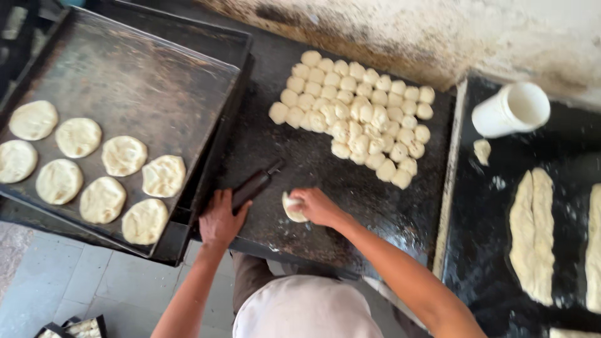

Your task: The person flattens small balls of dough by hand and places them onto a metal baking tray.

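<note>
Dough piece [293, 208] pinched in right hand [317, 206]; left hand [220, 220] closed around dark rolling pin [253, 185], both hands low.

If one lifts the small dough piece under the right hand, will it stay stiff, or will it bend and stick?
The dough piece probably sags and dents: the discs on the tray look pressed flat from such pieces. It seems light, since the right hand's fingertips alone cover it. It may cling slightly to the dark worktop.

white cup [510, 110], long dough strips [532, 235]
</note>
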